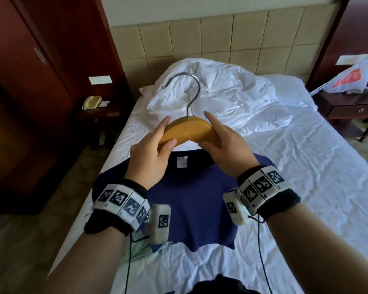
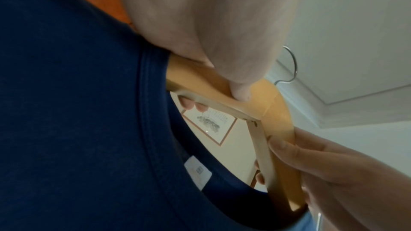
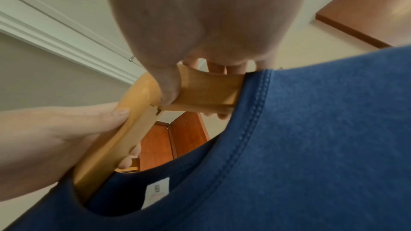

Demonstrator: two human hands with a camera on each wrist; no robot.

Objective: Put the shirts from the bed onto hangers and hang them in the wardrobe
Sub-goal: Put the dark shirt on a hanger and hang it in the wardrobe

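Observation:
Both hands hold a yellow wooden hanger (image 1: pixel 187 132) with a metal hook (image 1: pixel 191 85) above the bed. My left hand (image 1: pixel 157 147) grips its left arm and my right hand (image 1: pixel 223 145) grips its right arm. Both hanger arms run down inside the collar of a navy blue T-shirt (image 1: pixel 191 198), which spreads out below my wrists. In the left wrist view the hanger (image 2: pixel 273 104) enters the shirt's collar (image 2: pixel 151 111). The right wrist view shows my thumb pressed on the hanger (image 3: pixel 206 92) beside the collar (image 3: pixel 255 111).
The bed (image 1: pixel 306 166) has a white sheet and a crumpled white duvet (image 1: pixel 221 90) at its head. A pale green cloth (image 1: pixel 136 250) lies by its left edge. A dark red wardrobe (image 1: pixel 19 81) and a nightstand with a phone (image 1: pixel 91 102) stand on the left. A table with a plastic bag (image 1: pixel 353 77) stands on the right.

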